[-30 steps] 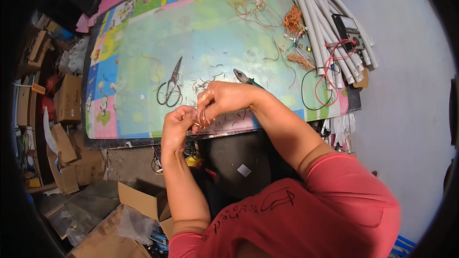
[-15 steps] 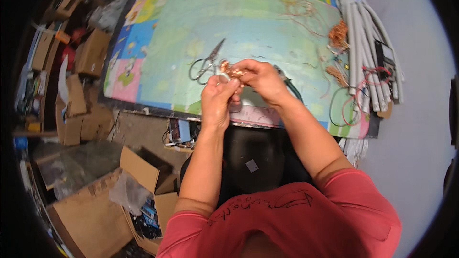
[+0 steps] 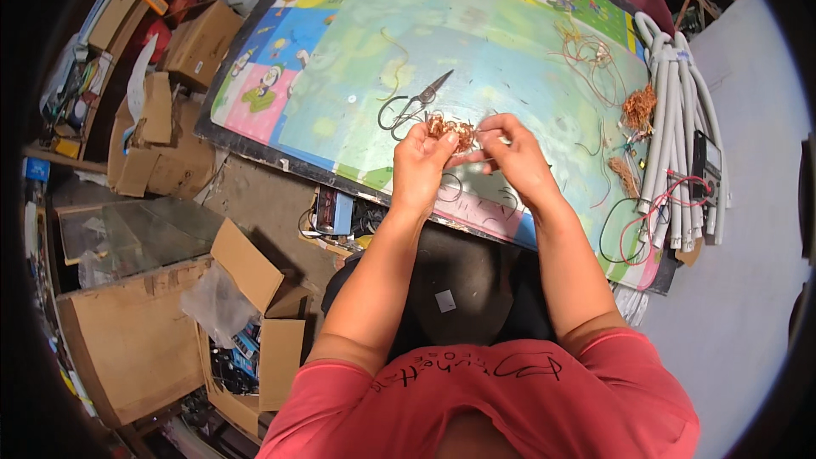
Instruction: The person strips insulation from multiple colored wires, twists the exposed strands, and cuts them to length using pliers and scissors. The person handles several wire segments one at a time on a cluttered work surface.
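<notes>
A tangled bundle of shiny copper wire (image 3: 450, 132) is held above the near part of the table. My left hand (image 3: 421, 157) grips it from the left, thumb lying across its lower side. At the bundle's right edge, my right hand (image 3: 518, 160) has its fingers bent and pinched on the wire; the exact fingertip contact is hard to make out. Just beyond my left hand lie scissors (image 3: 416, 104) with dark loop handles, blades pointing away to the right. Short dark wire bits (image 3: 501, 204) are scattered below my hands.
The table mat (image 3: 374, 59) is colourful, with cartoon prints. To the right lie copper wire clumps (image 3: 639, 109), thin loose wires (image 3: 595, 59), grey-white tubes (image 3: 671, 127) and a multimeter (image 3: 707, 168) with red and black leads. Cardboard boxes (image 3: 200, 47) stand at left; an open box (image 3: 285, 357) is lower left.
The view has turned, shifting the table in the picture. My right hand has moved from the bundle's top to its right edge. The copper wire now shows more fully between my hands.
</notes>
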Demonstrator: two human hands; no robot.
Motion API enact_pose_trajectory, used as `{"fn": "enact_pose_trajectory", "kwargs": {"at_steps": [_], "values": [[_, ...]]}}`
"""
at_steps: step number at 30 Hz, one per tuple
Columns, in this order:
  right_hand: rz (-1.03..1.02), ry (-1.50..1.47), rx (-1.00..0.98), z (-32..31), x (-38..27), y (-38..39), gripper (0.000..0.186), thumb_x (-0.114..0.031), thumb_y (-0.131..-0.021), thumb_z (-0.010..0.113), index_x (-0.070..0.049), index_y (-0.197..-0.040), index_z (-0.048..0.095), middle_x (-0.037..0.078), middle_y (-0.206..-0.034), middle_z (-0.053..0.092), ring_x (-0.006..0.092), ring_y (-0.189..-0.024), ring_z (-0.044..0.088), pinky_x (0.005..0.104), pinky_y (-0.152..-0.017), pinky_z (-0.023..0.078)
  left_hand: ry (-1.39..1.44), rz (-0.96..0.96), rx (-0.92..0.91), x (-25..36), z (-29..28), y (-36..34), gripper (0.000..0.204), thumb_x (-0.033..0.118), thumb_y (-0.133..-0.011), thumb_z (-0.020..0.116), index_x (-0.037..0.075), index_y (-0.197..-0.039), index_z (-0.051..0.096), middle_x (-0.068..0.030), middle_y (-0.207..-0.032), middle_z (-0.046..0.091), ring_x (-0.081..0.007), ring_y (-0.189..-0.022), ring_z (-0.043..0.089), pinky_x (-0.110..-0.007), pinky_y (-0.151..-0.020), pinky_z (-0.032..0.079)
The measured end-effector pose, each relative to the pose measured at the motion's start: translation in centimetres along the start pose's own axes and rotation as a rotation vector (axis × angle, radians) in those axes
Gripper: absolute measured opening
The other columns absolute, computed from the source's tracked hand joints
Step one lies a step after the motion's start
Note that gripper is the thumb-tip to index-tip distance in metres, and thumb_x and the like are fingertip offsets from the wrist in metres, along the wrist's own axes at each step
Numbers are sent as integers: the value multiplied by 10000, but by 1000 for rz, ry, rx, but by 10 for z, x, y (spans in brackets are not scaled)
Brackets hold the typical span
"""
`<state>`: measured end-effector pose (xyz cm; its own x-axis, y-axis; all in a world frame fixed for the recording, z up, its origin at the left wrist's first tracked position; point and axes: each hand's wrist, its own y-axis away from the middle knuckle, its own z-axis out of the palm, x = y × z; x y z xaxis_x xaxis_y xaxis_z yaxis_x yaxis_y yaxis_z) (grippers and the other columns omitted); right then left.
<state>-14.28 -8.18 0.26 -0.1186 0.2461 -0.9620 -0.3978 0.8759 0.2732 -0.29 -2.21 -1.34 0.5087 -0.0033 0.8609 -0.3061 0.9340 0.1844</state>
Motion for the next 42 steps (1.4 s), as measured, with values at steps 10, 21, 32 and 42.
{"fn": "enact_pose_trajectory", "kwargs": {"at_steps": [10,21,32,42], "values": [[-528,491,-211,18,-15,19,493,-335,-796,686,-38,-1173,574,144,-1104,522,286,-1007,553,345,-862,461,141,-375,-315,-11,-19,2,188,151,-913,573,-23,-972,613,-75,-906,646,-135,-792,629,-266,-673,523],[-575,601,109,13,-4,3,168,-157,-859,621,-14,-947,621,132,-832,568,275,-724,581,353,-642,462,340,-535,-423,4,-28,-5,414,324,-988,414,-49,-1071,573,-159,-973,657,-238,-884,661,-385,-778,548],[-232,388,218,6,-7,-8,442,-330,-941,518,14,-673,590,164,-544,515,254,-491,476,376,-522,424,-273,-230,-150,-4,-11,-6,498,388,-967,468,-79,-1116,557,-170,-945,657,-195,-769,648,-276,-664,532],[-302,1027,-134,27,25,1,229,-188,-802,566,12,-903,618,198,-759,661,372,-686,644,466,-629,507,-516,56,-138,-15,-5,-1,364,243,-983,466,-18,-1219,560,-119,-1112,622,-190,-950,593,-311,-864,460]]}}
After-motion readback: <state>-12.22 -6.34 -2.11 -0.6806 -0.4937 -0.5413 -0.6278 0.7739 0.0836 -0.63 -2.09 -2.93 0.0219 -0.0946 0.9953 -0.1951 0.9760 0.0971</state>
